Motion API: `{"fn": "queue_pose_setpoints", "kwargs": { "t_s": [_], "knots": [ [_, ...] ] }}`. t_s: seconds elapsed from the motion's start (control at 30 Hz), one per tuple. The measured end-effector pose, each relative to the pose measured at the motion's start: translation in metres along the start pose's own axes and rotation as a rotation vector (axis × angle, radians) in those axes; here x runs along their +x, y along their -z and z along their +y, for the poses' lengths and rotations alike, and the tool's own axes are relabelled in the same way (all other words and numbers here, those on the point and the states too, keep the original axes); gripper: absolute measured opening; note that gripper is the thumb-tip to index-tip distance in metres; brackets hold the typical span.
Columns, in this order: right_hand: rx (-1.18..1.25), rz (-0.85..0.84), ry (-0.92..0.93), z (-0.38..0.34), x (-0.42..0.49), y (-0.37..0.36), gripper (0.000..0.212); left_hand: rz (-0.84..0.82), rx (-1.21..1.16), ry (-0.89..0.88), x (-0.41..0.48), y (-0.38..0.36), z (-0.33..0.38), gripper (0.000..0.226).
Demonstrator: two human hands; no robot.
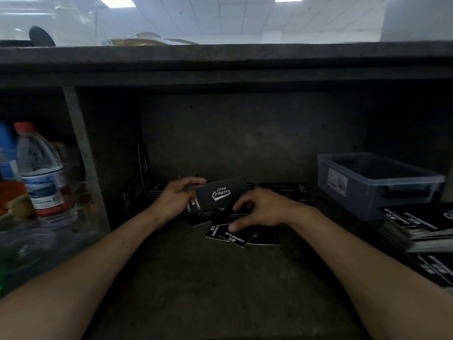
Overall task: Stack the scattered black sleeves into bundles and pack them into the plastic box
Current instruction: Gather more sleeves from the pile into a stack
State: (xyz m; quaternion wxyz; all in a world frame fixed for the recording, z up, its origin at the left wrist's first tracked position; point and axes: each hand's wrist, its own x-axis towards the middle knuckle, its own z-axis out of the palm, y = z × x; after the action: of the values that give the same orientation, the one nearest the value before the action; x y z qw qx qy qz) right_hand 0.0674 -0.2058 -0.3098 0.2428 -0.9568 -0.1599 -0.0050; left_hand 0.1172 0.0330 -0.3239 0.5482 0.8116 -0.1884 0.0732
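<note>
My left hand [176,196] holds a small bundle of black sleeves [219,193] with white "Club Camping" print, lifted a little above the dark shelf floor. My right hand [259,208] hovers with fingers spread over loose sleeves [235,235] lying scattered on the floor, its fingertips touching the top one. More sleeves lean against the back left corner [143,165] and lie behind my hands [294,188]. The clear plastic box [377,185] stands at the right and looks empty.
A stack of black printed sleeves [421,229] sits at the right edge below the box. Water bottles [41,173] stand at the left behind a metal post [83,153]. A dark shelf board [220,62] overhangs the space.
</note>
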Motion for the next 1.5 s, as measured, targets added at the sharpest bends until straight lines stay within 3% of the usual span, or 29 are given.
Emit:
{"fn": "queue_pose_setpoints", "kwargs": {
  "t_s": [0.17, 0.23, 0.3, 0.4, 0.47, 0.53, 0.6, 0.67, 0.7, 0.83, 0.93, 1.07, 1.17, 1.23, 1.4, 1.5],
  "knots": [
    [-0.205, 0.081, 0.127, -0.004, 0.0, 0.006, 0.046, -0.014, 0.011, -0.021, 0.0, -0.001, -0.001, 0.039],
    [-0.403, 0.221, 0.222, -0.007, -0.003, 0.011, 0.034, -0.027, 0.022, -0.019, -0.001, 0.0, -0.001, 0.041],
    [-0.434, 0.408, 0.304, -0.006, -0.003, 0.016, 0.035, -0.027, 0.013, -0.009, 0.0, 0.001, -0.001, 0.043],
    [0.069, 0.605, 0.316, -0.002, -0.004, 0.02, 0.061, -0.032, -0.011, 0.018, -0.001, 0.0, 0.002, 0.044],
    [0.466, 0.654, 0.315, -0.004, -0.004, 0.022, 0.065, -0.036, -0.022, 0.025, -0.002, -0.001, 0.004, 0.044],
    [0.806, 0.676, 0.267, -0.009, -0.001, 0.021, 0.049, -0.037, -0.017, 0.027, -0.002, -0.001, 0.005, 0.046],
    [1.06, 0.67, 0.093, -0.009, 0.003, 0.015, 0.029, -0.047, 0.006, 0.024, -0.002, 0.0, 0.005, 0.045],
    [1.154, 0.593, -0.094, -0.003, 0.008, 0.003, 0.018, -0.061, 0.025, 0.011, -0.003, 0.002, 0.005, 0.041],
    [1.086, 0.567, -0.166, 0.003, 0.01, -0.003, 0.017, -0.072, 0.023, 0.002, -0.004, 0.002, 0.005, 0.041],
    [0.294, 0.483, -0.301, 0.022, 0.016, -0.016, 0.025, -0.088, 0.055, -0.062, -0.006, 0.0, 0.003, 0.044],
    [0.176, 0.365, -0.299, 0.015, 0.014, -0.011, 0.035, -0.069, 0.067, -0.107, -0.004, 0.0, 0.001, 0.04],
    [0.035, 0.448, -0.44, 0.029, 0.001, 0.028, 0.04, -0.031, 0.068, -0.092, -0.001, -0.001, 0.0, 0.043],
    [-0.2, 0.235, -0.639, 0.049, -0.009, 0.041, 0.062, -0.013, 0.063, -0.093, -0.001, -0.002, 0.0, 0.045],
    [-0.246, 0.133, -0.688, 0.054, -0.01, 0.041, 0.072, -0.012, 0.056, -0.09, 0.001, -0.002, 0.0, 0.045],
    [-0.095, 0.176, -0.701, 0.048, -0.019, 0.048, 0.087, -0.05, 0.082, -0.103, -0.001, -0.001, -0.003, 0.044],
    [0.022, 0.111, -0.689, 0.044, -0.023, 0.048, 0.095, -0.039, 0.085, -0.109, 0.001, 0.0, -0.004, 0.044]
  ]
}}
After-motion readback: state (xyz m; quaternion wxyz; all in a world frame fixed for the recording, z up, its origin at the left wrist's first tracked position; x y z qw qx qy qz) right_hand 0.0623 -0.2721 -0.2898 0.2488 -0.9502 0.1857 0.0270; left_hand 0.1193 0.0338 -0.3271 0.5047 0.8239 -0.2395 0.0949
